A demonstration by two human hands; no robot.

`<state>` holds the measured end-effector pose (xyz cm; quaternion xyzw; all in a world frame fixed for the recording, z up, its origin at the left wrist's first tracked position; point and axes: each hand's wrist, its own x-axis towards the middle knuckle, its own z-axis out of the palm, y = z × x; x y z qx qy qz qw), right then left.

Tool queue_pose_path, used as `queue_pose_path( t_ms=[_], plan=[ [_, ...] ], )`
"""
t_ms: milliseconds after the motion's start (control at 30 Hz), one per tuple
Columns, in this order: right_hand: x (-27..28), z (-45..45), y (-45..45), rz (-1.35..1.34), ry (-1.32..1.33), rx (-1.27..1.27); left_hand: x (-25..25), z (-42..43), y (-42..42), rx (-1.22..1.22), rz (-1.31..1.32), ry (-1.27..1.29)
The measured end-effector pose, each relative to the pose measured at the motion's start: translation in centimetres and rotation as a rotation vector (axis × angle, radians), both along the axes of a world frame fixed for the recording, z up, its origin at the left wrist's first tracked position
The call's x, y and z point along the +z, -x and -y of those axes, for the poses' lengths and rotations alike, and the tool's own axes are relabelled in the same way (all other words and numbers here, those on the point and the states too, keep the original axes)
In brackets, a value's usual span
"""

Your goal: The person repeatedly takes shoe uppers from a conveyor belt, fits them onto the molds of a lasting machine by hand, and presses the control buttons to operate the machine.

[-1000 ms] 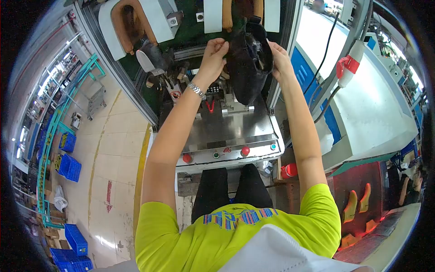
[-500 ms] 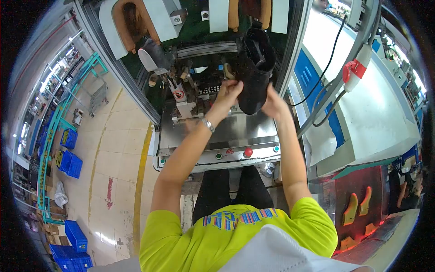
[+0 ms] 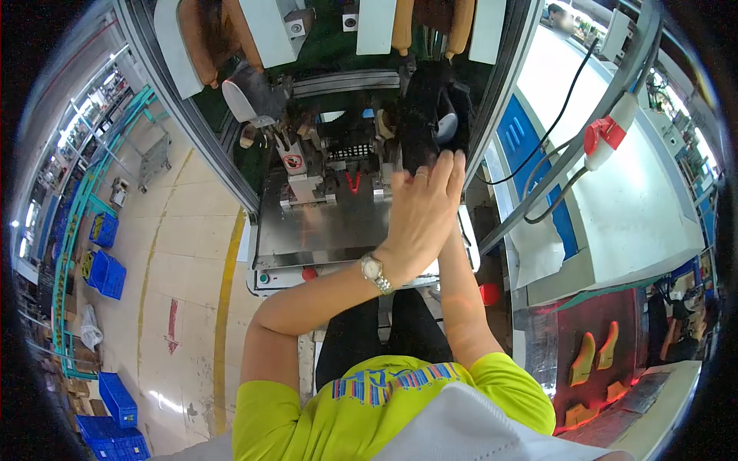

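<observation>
A black boot (image 3: 419, 115) sits at the right side of the machine, its opening facing up and its toe toward me. My left hand (image 3: 423, 207), with a watch on the wrist, lies over the toe end, fingers stretched out and touching or nearly touching it. Behind it, my right hand (image 3: 452, 223) is almost wholly covered; its fingers are hidden. To the left of the boot stand metal clamps and a post with a red warning sign (image 3: 293, 162). Below them is the bare metal plate (image 3: 323, 230) of the machine.
A metal frame post (image 3: 192, 115) rises left of the machine. Brown padded forms (image 3: 401, 27) hang at the back. On the right are a white machine (image 3: 615, 207), a red plug (image 3: 603, 137) on a cable, and a red-lit tray with yellow-green pieces (image 3: 583, 359). Blue crates (image 3: 108, 274) stand far left.
The boot has settled farther back on the right side of the machine. My left hand has swung right across its toe end, and my right hand has moved in beneath or behind the left.
</observation>
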<state>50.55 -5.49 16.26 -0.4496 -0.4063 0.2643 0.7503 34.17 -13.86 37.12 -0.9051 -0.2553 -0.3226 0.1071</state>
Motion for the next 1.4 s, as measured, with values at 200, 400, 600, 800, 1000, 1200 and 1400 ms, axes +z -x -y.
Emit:
queue_pose_path(
  t_ms=[200, 400, 600, 800, 1000, 1200, 1400],
  plan=[
    [0.1, -0.8, 0.2, 0.553, 0.101, -0.273, -3.3, -0.7, -0.6, 0.023, 0.017, 0.024],
    [-1.7, -0.9, 0.0, 0.960, 0.094, -0.458, -4.0, -1.1, -1.3, -0.028, 0.072, 0.087],
    [-3.9, -4.8, -2.8, -0.183, -0.073, 0.007, -5.6, -3.5, 0.3, -0.092, 0.094, 0.138],
    [-1.7, -5.5, -3.7, -0.663, -0.100, 0.236, -6.6, -3.3, -0.8, -0.149, 0.224, 0.232],
    [-1.4, -5.3, -4.0, -0.598, -0.170, 0.237, -7.4, -3.5, -1.4, -0.175, 0.292, 0.252],
    [-2.5, -4.4, -4.9, 0.148, -0.052, 0.040, -6.8, -2.9, -1.2, -0.190, 0.292, 0.266],
    [1.5, -1.0, -0.6, -0.504, 0.061, 0.266, -4.8, -1.5, -0.1, -0.162, 0.207, 0.187]
  ],
)
